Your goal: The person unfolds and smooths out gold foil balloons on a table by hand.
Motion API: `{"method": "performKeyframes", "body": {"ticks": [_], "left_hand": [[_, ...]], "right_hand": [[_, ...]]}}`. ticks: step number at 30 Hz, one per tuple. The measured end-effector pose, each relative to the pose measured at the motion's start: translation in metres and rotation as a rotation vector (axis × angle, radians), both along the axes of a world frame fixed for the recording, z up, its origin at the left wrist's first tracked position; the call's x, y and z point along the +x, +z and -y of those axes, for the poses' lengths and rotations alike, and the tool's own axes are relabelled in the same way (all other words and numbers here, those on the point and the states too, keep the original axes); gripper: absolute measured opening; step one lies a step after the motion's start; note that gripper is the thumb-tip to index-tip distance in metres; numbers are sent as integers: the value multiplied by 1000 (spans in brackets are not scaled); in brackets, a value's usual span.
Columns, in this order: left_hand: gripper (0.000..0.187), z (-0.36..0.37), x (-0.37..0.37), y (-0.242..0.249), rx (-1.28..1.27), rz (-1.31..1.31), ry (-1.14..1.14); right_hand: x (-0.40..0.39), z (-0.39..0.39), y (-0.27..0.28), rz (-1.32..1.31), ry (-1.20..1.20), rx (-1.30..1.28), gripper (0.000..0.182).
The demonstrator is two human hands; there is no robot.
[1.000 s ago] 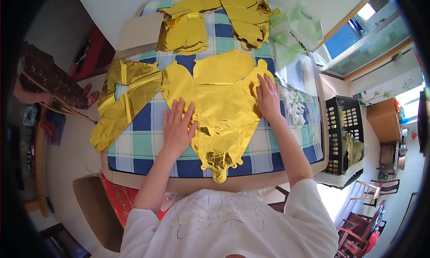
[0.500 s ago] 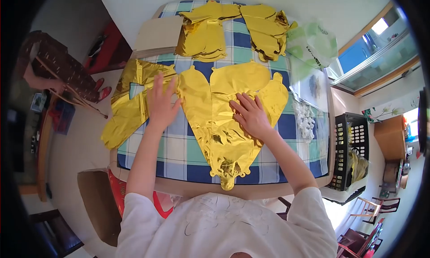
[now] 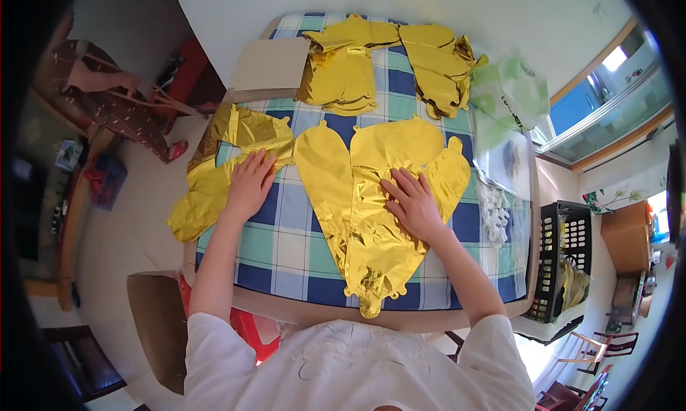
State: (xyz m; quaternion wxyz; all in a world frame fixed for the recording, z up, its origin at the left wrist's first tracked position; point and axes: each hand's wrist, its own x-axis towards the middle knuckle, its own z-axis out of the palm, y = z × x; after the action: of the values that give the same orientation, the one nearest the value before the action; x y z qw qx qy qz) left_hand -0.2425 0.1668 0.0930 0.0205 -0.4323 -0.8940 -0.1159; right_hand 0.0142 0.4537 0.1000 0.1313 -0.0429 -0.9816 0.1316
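Head view — gold foil (image 3: 375, 186) lies near bag (image 3: 511, 89) — lettering (image 3: 513, 112) illegible.

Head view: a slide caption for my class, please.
Left hand on the left gold foil, right hand on the central foil, checked cloth beneath.

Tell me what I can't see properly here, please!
- Head view: the patch of the big gold foil piece under the right hand; that hand covers it.
- Head view: part of the left gold foil piece, covered by the left hand.
- Head view: the lettering on the plastic bag, too small and blurred to read.
- Head view: the other person's head, cut off by the dark edge.
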Motion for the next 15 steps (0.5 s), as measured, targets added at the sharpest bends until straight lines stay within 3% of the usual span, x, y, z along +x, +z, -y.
{"method": "performKeyframes", "body": {"ticks": [10,15], "left_hand": [[47,10,7,12,-33,7,-47],[50,-18,12,26,-217,-4,15]], "right_hand": [[-8,6,18,-92,-27,-12,38],[-99,24,10,-282,82,-92,42]]}}
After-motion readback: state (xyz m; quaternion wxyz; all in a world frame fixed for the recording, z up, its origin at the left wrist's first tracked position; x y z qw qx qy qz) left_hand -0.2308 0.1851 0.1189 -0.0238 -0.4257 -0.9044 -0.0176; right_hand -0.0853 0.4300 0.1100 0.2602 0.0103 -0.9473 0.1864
